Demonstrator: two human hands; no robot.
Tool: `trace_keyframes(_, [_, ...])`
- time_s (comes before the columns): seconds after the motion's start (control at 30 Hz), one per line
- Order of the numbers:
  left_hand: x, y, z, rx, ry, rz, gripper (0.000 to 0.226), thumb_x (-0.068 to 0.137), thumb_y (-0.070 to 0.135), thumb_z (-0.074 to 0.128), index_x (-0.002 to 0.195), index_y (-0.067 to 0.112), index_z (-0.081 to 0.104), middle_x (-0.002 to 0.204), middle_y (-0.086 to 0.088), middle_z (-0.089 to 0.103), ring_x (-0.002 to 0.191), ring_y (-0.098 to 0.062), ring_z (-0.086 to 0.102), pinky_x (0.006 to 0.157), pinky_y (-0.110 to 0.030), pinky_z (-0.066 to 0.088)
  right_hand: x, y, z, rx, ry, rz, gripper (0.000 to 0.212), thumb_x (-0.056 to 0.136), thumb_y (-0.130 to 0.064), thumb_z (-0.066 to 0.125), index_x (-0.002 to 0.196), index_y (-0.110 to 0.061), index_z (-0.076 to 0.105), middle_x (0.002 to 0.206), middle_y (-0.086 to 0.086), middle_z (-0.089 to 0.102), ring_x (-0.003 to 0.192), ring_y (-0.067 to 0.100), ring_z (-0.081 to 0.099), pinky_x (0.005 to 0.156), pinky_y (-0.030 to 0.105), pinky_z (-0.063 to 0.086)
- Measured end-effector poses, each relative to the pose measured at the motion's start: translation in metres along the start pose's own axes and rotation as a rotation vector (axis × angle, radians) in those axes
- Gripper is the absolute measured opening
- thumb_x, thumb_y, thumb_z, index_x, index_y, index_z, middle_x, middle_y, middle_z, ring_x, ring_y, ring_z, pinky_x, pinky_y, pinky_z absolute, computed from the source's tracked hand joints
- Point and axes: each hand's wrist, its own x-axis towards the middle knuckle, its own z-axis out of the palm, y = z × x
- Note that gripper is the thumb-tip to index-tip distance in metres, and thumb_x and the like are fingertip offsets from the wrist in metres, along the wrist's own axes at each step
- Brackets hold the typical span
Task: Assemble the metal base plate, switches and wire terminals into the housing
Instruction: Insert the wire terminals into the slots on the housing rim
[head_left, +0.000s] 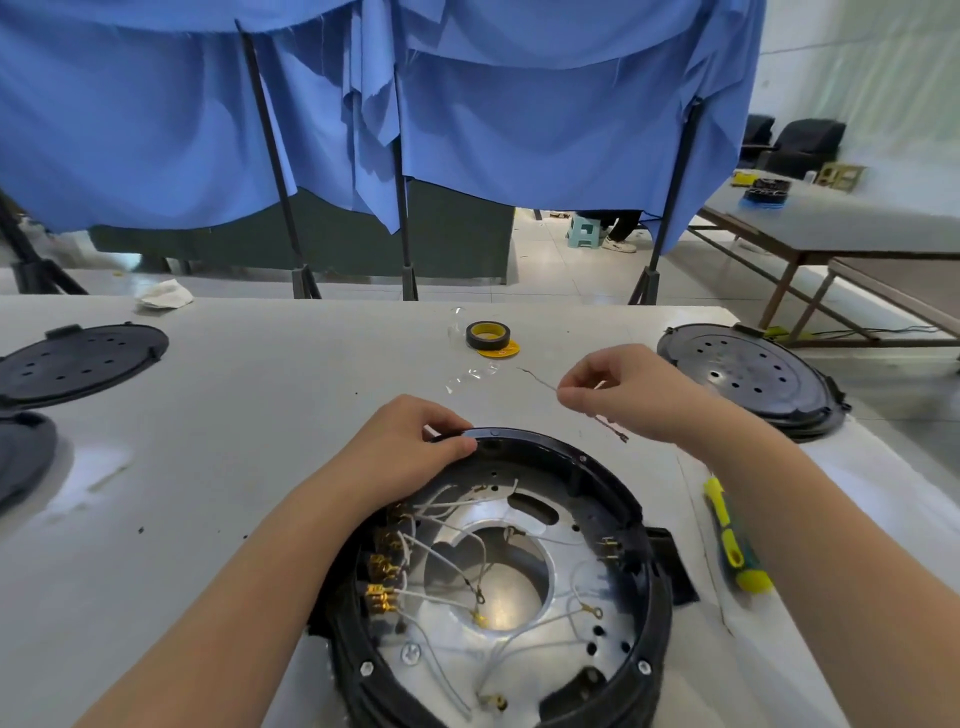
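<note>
Head view: the black round housing (498, 582) sits at lower centre of the frame on the white table (234, 415), with the metal base plate (566, 618) inside it and white wires (441, 556) with gold terminals (382, 597) along its left wall. The left hand (415, 441) grips the housing's far rim, fingers curled over the edge. The right hand (623, 387), right of centre, pinches a thin wire (540, 382) above the table. A yellow screwdriver (732, 540) lies at lower right, a tape roll (488, 335) at upper centre, and 2 black covers (748, 371) at the sides.
</note>
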Motion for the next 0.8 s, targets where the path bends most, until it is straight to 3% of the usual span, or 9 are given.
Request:
trace_keyframes(0.1, [-0.005, 0.010, 0.001, 0.028, 0.043, 0.069, 0.040, 0.084, 0.039, 0.069, 0.122, 0.033, 0.060, 0.110, 0.017, 0.063, 0.101, -0.001, 0.059, 0.085, -0.021, 0.044, -0.019, -0.012, -0.001, -0.035, -0.074, -0.048, 0.006, 0.087, -0.028, 0.066, 0.081, -0.025, 0.068, 0.079, -0.008, 0.067, 0.060, -0.002, 0.056, 0.051, 0.009, 0.043])
trace_keyframes(0.17, [-0.013, 0.020, 0.000, -0.038, 0.084, 0.156, 0.040, 0.082, 0.043, 0.070, 0.120, 0.038, 0.059, 0.106, 0.022, 0.063, 0.096, 0.004, 0.059, 0.081, -0.016, 0.045, -0.030, -0.019, 0.001, -0.070, -0.117, -0.093, 0.005, 0.087, -0.027, 0.067, 0.082, -0.025, 0.069, 0.078, -0.010, 0.067, 0.062, -0.005, 0.057, 0.056, 0.007, 0.045])
trace_keyframes(0.27, [-0.026, 0.034, -0.003, -0.099, 0.094, 0.263, 0.012, 0.085, 0.035, 0.068, 0.096, 0.032, 0.073, 0.082, 0.020, 0.071, 0.081, 0.005, 0.064, 0.068, -0.008, 0.048, -0.045, -0.027, 0.004, -0.029, -0.174, -0.126, 0.006, 0.087, -0.029, 0.066, 0.081, -0.028, 0.069, 0.068, -0.013, 0.067, 0.059, -0.005, 0.058, 0.059, 0.017, 0.051])
trace_keyframes(0.33, [-0.033, 0.039, -0.006, -0.094, 0.064, 0.279, 0.008, 0.087, 0.029, 0.068, 0.085, 0.029, 0.075, 0.074, 0.019, 0.071, 0.074, 0.003, 0.065, 0.068, -0.007, 0.047, -0.053, -0.030, 0.004, 0.010, -0.175, -0.133, 0.006, 0.087, -0.030, 0.065, 0.082, -0.029, 0.068, 0.065, -0.018, 0.066, 0.059, -0.004, 0.060, 0.059, 0.022, 0.052])
trace_keyframes(0.43, [-0.038, 0.040, -0.012, -0.072, 0.015, 0.259, 0.009, 0.088, 0.027, 0.067, 0.083, 0.030, 0.073, 0.071, 0.019, 0.071, 0.071, 0.004, 0.065, 0.063, -0.004, 0.044, -0.063, -0.027, 0.003, 0.055, -0.150, -0.135, 0.002, 0.086, -0.029, 0.067, 0.086, -0.029, 0.069, 0.071, -0.019, 0.068, 0.063, -0.001, 0.064, 0.065, 0.025, 0.054])
trace_keyframes(0.6, [-0.040, 0.036, -0.028, -0.127, -0.011, 0.248, 0.008, 0.087, 0.024, 0.068, 0.083, 0.029, 0.074, 0.073, 0.013, 0.074, 0.073, -0.001, 0.069, 0.064, -0.005, 0.046, -0.075, -0.018, -0.007, 0.150, -0.168, -0.112, 0.018, 0.078, -0.024, 0.076, 0.095, -0.030, 0.071, 0.090, -0.012, 0.073, 0.077, 0.007, 0.070, 0.074, 0.022, 0.055])
trace_keyframes(0.8, [-0.042, 0.037, -0.037, -0.159, 0.010, 0.282, 0.011, 0.086, 0.018, 0.069, 0.085, 0.027, 0.074, 0.071, 0.011, 0.074, 0.070, -0.002, 0.070, 0.064, -0.004, 0.047, -0.075, -0.014, -0.013, 0.146, -0.159, -0.094, 0.021, 0.076, -0.020, 0.078, 0.094, -0.029, 0.071, 0.089, -0.010, 0.074, 0.080, 0.008, 0.072, 0.085, 0.035, 0.057])
